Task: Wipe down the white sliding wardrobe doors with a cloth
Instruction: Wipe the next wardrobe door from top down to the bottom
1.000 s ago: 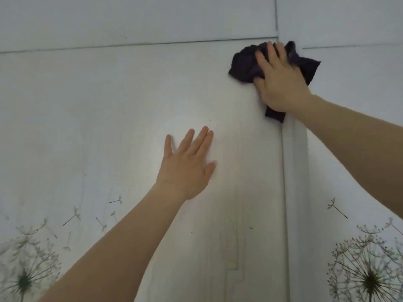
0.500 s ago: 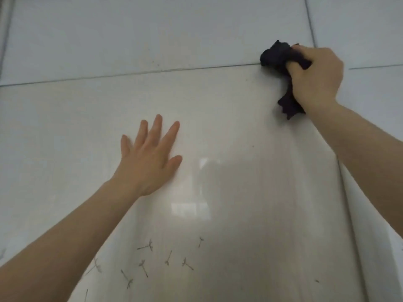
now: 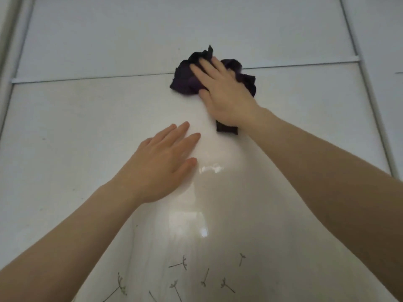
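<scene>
— Well, what does the head camera give you?

— On my screen I see the white wardrobe door (image 3: 76, 127) from close and from below. The right hand (image 3: 226, 99) lies flat on a dark purple cloth (image 3: 187, 77), fingers straight and near together, and presses it against the door.

— Where exactly is the cloth?

— It is crumpled over the thin horizontal groove (image 3: 87, 77) that divides the upper panel from the lower one, about in the middle of the door's width. One dark corner of it comes out under the wrist.

— And the other hand?

— The left hand (image 3: 161, 164) rests flat on the lower panel, below and to the left of the cloth, not touching it. Its fingers are straight, the thumb a little apart, and it holds nothing.

— Anything else?

— I see a bright reflection (image 3: 189, 221) on the glossy panel between the two forearms, printed dandelion seeds (image 3: 181, 263) at the bottom edge, and a vertical rail (image 3: 370, 94) on the right side of the door.
</scene>
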